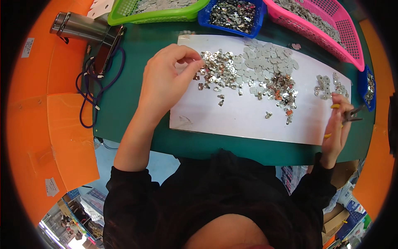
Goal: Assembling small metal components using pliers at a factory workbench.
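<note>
My left hand (169,79) is over the left end of a white board (232,121), thumb and forefinger pinched together at the edge of a pile of small shiny metal pieces (219,68). Whatever is in the pinch is too small to make out. At the board's right end my right hand (336,128) is closed round pliers (350,116) with yellow handles and dark jaws that point right. Flat grey pieces (267,58) lie heaped in the middle, against a second heap of metal pieces (282,89). A small group of grey pieces with metal bits (325,86) lies just beyond my right hand.
Along the far edge stand a green basket (157,17), a blue tray (232,30) and a pink basket (327,45), all holding small parts. A smaller blue tray (367,68) is at the right. A steel flask (81,27) lies at the far left near a purple cord (101,91).
</note>
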### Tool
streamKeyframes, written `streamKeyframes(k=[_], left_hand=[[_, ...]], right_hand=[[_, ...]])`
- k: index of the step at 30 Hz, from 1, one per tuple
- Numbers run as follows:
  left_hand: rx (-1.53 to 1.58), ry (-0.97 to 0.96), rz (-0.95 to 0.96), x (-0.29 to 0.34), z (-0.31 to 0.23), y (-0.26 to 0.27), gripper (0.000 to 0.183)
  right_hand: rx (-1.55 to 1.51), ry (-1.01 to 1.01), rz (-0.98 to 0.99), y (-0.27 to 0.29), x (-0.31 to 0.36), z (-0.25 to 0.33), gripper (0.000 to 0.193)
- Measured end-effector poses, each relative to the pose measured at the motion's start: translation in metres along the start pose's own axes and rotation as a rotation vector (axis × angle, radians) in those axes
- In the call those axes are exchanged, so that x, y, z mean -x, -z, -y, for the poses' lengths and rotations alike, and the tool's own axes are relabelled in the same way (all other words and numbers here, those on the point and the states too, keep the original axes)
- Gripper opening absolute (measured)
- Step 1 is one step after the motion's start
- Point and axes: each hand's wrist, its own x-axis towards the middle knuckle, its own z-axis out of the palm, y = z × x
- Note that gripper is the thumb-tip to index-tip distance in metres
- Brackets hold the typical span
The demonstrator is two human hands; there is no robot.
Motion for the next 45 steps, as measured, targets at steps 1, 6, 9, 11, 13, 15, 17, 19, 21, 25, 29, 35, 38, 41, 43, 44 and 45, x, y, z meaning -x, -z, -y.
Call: streamKeyframes(k=[1, 6, 9, 11, 13, 15, 17, 19, 21, 25, 29, 35, 38, 41, 43, 44, 45], left_hand=[[-0.005, 0.000, -0.005, -0.002, 0.002, -0.002, 0.011], [-0.066, -0.169, 0.113, -0.010, -0.007, -0.021, 0.013], [-0.154, -0.354, 0.026, -0.020, -0.005, -0.041, 0.014], [-0.212, -0.340, 0.048, -0.021, -0.008, -0.046, 0.019], [-0.268, -0.329, 0.073, -0.019, -0.008, -0.050, 0.019], [-0.227, -0.320, 0.107, -0.020, -0.009, -0.052, 0.019], [-0.196, -0.305, 0.143, -0.019, -0.011, -0.055, 0.019], [-0.182, -0.318, 0.121, -0.018, -0.014, -0.061, 0.019], [-0.201, -0.293, 0.115, -0.017, -0.017, -0.061, 0.018], [-0.235, -0.264, 0.113, -0.022, -0.020, -0.064, 0.018], [-0.151, -0.273, 0.142, -0.025, -0.028, -0.059, 0.015], [0.700, 0.204, 0.277, -0.001, -0.032, -0.041, 0.014], [1.023, 0.389, 0.340, 0.015, -0.035, -0.033, 0.018], [1.111, 0.432, 0.332, 0.033, -0.035, -0.037, 0.021], [1.140, 0.426, 0.329, 0.041, -0.039, -0.040, 0.025], [1.136, 0.366, 0.334, 0.042, -0.040, -0.040, 0.024], [1.137, 0.365, 0.338, 0.044, -0.043, -0.041, 0.024]], right_hand=[[-0.006, 0.003, 0.002, -0.005, 0.006, -0.009, 0.012], [-0.120, -0.004, 0.010, -0.009, 0.023, -0.017, 0.022], [0.005, -0.053, 0.088, -0.014, 0.028, 0.000, 0.028], [0.092, -0.098, 0.129, -0.021, 0.028, 0.011, 0.031], [0.192, -0.182, 0.227, -0.025, 0.027, 0.016, 0.034], [0.259, -0.137, 0.173, -0.025, 0.029, 0.007, 0.023], [0.188, 0.010, 0.036, -0.021, 0.029, -0.007, 0.013], [0.143, -0.012, -0.064, -0.032, 0.021, 0.002, 0.006], [0.189, -0.074, 0.072, -0.039, 0.009, 0.016, 0.006], [0.399, 0.269, 0.359, -0.064, -0.015, 0.041, 0.019], [0.521, 0.278, 0.415, -0.085, -0.012, 0.046, 0.030], [0.687, 0.400, 0.373, -0.108, -0.012, 0.033, 0.034], [0.586, 0.383, 0.363, -0.105, -0.015, 0.033, 0.026], [0.287, 0.161, 0.296, -0.103, -0.017, 0.046, 0.016], [0.099, 0.071, 0.305, -0.109, -0.015, 0.055, 0.008], [0.019, -0.015, 0.337, -0.112, -0.015, 0.060, 0.008], [-0.060, -0.100, 0.367, -0.114, -0.015, 0.062, 0.008]])
